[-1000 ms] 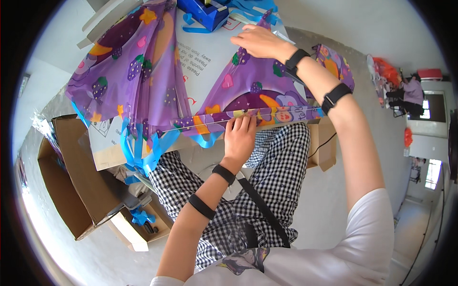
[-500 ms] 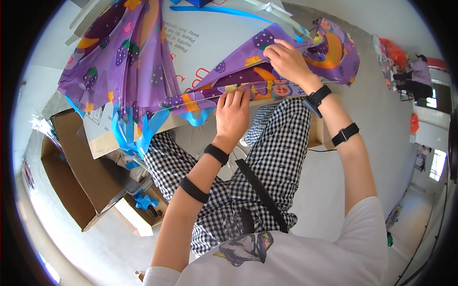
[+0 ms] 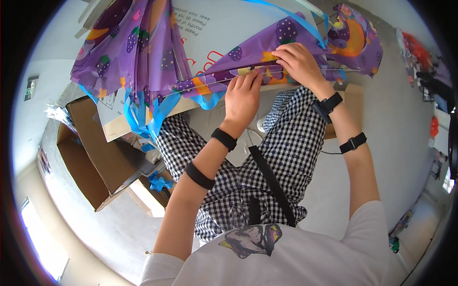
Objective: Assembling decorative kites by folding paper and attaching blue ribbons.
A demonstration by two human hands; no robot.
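A thin, shiny purple fabric (image 3: pixel 260 45) printed with fruit, moons and stars lies over a white board (image 3: pixel 229 14). Its near edge is folded into a narrow strip, with a thin pale cord or rod running along it. My left hand (image 3: pixel 242 97) presses the strip with fingers bent and close together. Just to its right, my right hand (image 3: pixel 303 66) pinches the upper fold; its fingertips partly hide what they grip. Bunched pleats of the same fabric (image 3: pixel 143 57) hang at the left, with blue ribbons (image 3: pixel 162 112) trailing beneath them.
An open brown cardboard box (image 3: pixel 102 148) stands on the floor at the left, beside a smaller box holding a blue ribbon bundle (image 3: pixel 158 181). My checked trouser legs (image 3: pixel 291 138) are under the board's near edge. Another person (image 3: pixel 436 90) is at the far right.
My right hand has come down toward the folded strip and closer to my left hand. The fabric's upper flap lies lower over the strip. The whole view has shifted a little.
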